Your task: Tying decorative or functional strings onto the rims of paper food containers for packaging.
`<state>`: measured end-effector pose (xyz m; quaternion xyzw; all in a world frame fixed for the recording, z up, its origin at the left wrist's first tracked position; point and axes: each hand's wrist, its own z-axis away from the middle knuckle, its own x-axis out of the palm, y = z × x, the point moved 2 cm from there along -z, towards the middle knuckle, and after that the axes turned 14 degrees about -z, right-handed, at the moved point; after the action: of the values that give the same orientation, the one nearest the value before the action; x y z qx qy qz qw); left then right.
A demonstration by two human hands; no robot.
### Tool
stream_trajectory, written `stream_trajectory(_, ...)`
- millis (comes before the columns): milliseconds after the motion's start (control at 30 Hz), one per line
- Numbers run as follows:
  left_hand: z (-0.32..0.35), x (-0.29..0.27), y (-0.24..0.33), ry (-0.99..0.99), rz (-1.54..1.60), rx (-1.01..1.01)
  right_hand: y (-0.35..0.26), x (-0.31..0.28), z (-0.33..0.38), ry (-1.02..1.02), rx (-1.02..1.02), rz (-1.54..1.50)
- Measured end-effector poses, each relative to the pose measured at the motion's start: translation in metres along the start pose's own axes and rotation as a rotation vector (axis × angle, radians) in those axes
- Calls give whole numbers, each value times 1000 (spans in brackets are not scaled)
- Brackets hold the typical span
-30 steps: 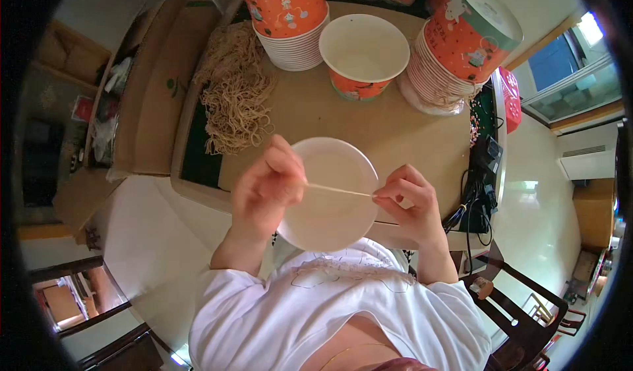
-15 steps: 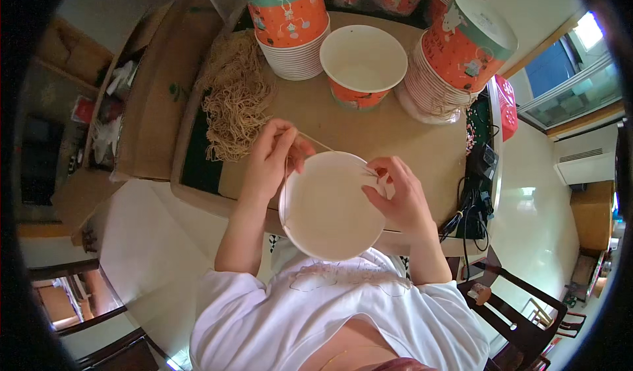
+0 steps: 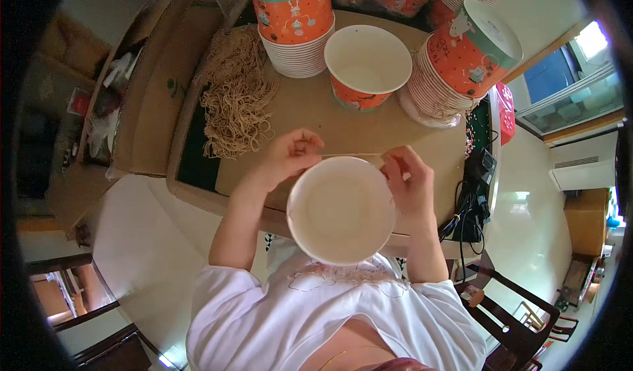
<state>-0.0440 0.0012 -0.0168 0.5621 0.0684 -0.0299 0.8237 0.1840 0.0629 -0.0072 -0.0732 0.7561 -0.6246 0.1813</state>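
A white-lined paper tub faces me with its round mouth, close to my chest at the near table edge. A thin tan string stretches along the tub's far side, from one hand to the other. My left hand is closed, its curled fingers pinching the string at the tub's upper left. Against the tub's right side, my right hand pinches the other end; its fingertips are partly hidden. A loose heap of tan strings lies beyond my left hand.
Beyond my hands stands an open orange paper tub. Stacks of upside-down tubs rise at the back left and right. Black cables lie at the right table edge, a cardboard box at the left.
The tub has shifted slightly right, its mouth facing me. My left hand has moved right and lower, my right hand slightly up. The string now runs nearly level between them.
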Motion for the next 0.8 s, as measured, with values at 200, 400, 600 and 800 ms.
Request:
stream_trajectory(200,6,-5,-60,-35,-421,77,29,-11,1,-168,250,-126)
stream_trajectory(400,20,1,-55,-115,-300,-337,51,-17,0,-404,349,-197)
stream_trajectory(600,45,-8,-39,296,45,-230,37,-19,-1,-298,309,-109)
stream_trajectory(800,104,20,-14,333,-654,188,5,-32,32,-106,261,-58)
